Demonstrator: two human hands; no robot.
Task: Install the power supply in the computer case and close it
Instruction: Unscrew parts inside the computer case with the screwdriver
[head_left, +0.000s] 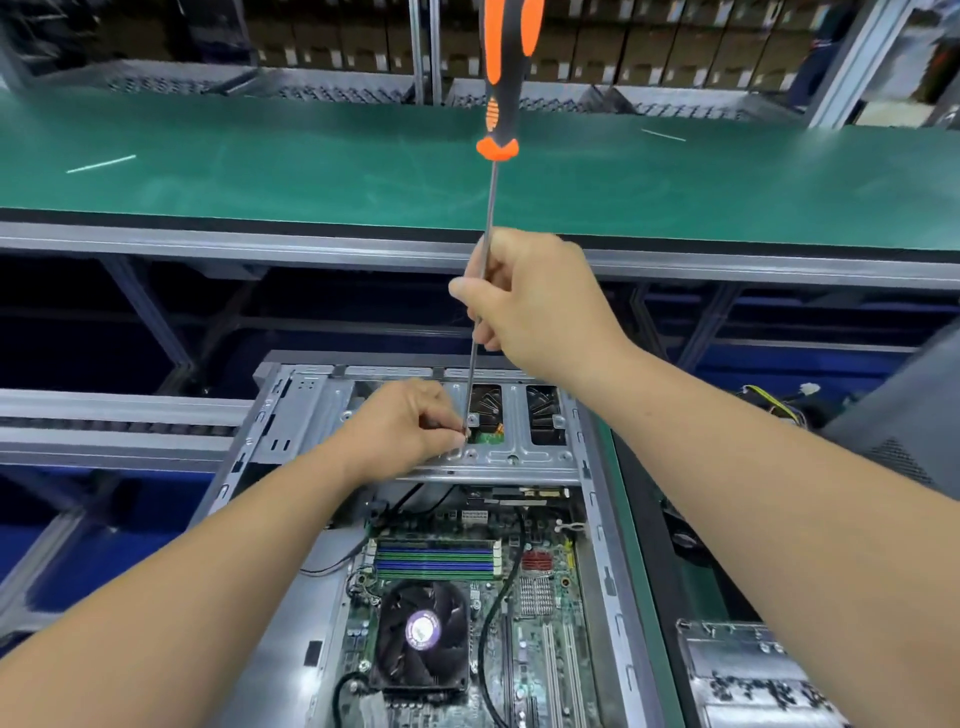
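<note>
An open computer case (291, 415) lies on its side below me, its motherboard (540, 587) and CPU fan (422, 631) exposed. A long screwdriver (501, 78) with an orange-and-black handle stands nearly upright, its tip down at the metal drive bracket (514, 457) across the top of the case. My right hand (535, 301) grips the thin shaft halfway up. At the tip, my left hand (410, 426) pinches something small against the bracket; I cannot see what. A grey metal box with vent slots, likely the power supply (748, 675), sits at the bottom right outside the case.
A green conveyor belt (311, 161) runs across the back on a metal frame. A dark grey side panel (904, 415) leans at the right, with a bundle of loose cables (779, 400) beside it. Black cables cross the motherboard.
</note>
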